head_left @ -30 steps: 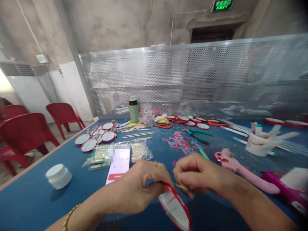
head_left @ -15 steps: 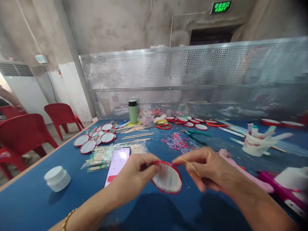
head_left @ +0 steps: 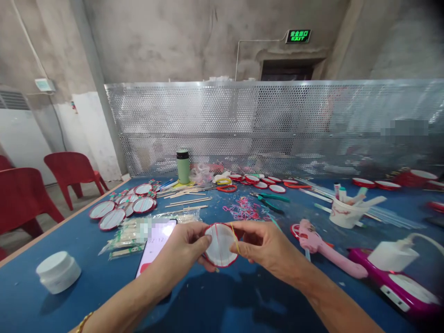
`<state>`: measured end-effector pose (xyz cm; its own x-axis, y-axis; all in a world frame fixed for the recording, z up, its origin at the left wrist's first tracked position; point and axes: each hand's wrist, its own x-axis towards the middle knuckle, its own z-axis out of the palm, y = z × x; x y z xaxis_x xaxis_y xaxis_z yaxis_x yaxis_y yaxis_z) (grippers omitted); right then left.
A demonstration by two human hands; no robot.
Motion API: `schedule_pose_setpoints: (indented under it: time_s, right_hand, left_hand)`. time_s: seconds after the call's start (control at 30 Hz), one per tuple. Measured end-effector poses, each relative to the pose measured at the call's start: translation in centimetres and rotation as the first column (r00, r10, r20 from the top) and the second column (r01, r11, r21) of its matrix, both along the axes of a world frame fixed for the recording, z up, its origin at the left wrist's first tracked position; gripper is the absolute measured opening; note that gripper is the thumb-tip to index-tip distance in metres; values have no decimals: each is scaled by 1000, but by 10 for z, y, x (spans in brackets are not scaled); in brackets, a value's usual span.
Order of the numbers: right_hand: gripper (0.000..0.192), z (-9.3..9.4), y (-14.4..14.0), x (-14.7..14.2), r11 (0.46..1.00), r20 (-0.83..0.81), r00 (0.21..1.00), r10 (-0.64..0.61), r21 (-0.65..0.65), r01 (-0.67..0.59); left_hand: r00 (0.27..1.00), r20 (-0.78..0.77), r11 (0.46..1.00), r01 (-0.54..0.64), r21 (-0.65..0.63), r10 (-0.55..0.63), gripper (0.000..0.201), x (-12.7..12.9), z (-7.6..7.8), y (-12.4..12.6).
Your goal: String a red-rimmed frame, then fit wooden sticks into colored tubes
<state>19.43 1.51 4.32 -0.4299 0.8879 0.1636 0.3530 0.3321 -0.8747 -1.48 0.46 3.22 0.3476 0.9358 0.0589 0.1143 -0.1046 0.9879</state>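
A small red-rimmed white disc (head_left: 221, 247) is held up over the table between my two hands, its white face toward me. Thin reddish lines run down that face. My left hand (head_left: 189, 245) pinches the disc's left edge between thumb and fingers. At the right edge, my right hand (head_left: 265, 245) grips with thumb in front and fingers behind. A yellow rubber band (head_left: 235, 233) runs across the right side of the disc by my right thumb; part of it is hidden. Beyond my hands lies a pile of pink and blue rubber bands (head_left: 244, 209).
Several finished-looking discs (head_left: 113, 219) lie at left behind a phone (head_left: 157, 240) and bagged sticks (head_left: 125, 236). A white jar (head_left: 58, 273) stands near left. At right are pliers (head_left: 267, 201), a pink glue gun (head_left: 324, 249), a marker cup (head_left: 347, 212) and a purple power strip (head_left: 398, 282).
My right hand has moved left onto the disc, bringing the yellow rubber band across its right side. The disc has turned to face me more squarely. The whole view has shifted.
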Motion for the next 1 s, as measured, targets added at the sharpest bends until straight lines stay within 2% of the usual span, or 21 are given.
schedule_pose_setpoints:
  time_s: [0.23,0.63,0.87,1.0]
  right_hand:
    - [45,2,-4,-5,999,24,1000,-5,46,4]
    - [45,-5,-3,-10,999,-39,999,24,27,-23]
    - [34,-3,-4,-11,997,-30,997,71,-10,-71]
    - [38,-6,-3,-11,1000,16,1000,8,-7,-7]
  left_hand:
    - [999,-26,1000,23,3,-23,28,-1,-1,0]
    - [993,-103,998,57,10,-56,25,-3,2,-4]
    - [997,-70,999,34,38,-31,27,-2,0,-4]
    - [999,-36,995,-33,98,36,25,0,0,-6]
